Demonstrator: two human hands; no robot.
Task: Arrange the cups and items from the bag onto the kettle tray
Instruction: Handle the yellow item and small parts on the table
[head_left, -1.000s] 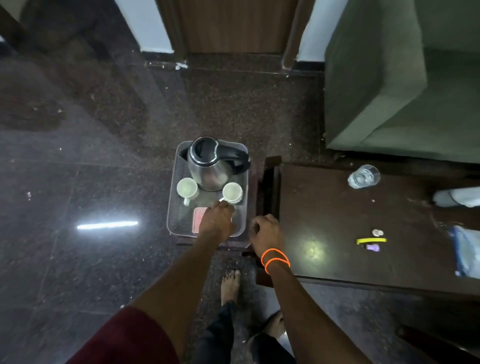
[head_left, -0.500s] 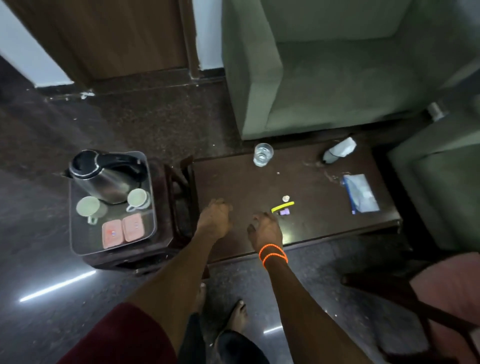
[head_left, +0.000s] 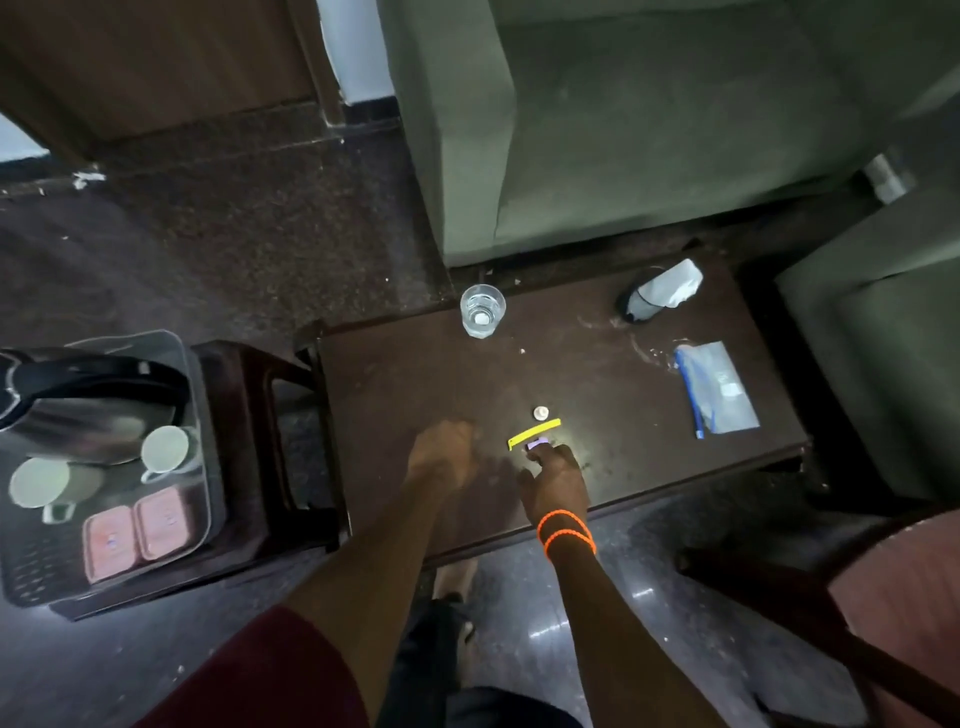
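Note:
On the left, a clear tray (head_left: 200, 415) on a dark stool carries a steel kettle (head_left: 78, 410), two white cups (head_left: 165, 450) (head_left: 39, 482) and two pink packets (head_left: 136, 530). On the brown table (head_left: 415, 374) lie a yellow sachet (head_left: 535, 434), a small purple sachet (head_left: 536, 445) and a round white item (head_left: 541, 412). A clear zip bag (head_left: 719, 395) lies at the table's right. My right hand (head_left: 555, 480) touches the purple sachet with its fingertips, thumb apart. My left hand (head_left: 441, 457) is blurred, hovers over the table's front and holds nothing.
A glass of water (head_left: 482, 310) stands at the table's far edge, and a white and black object (head_left: 660, 291) lies at the back right. Green armchairs (head_left: 649, 130) close in behind and to the right. A chair (head_left: 893, 587) is at the lower right.
My view swung right from the tray to the table. My left hand left the tray, and both hands moved over the table, the right one reaching the purple sachet.

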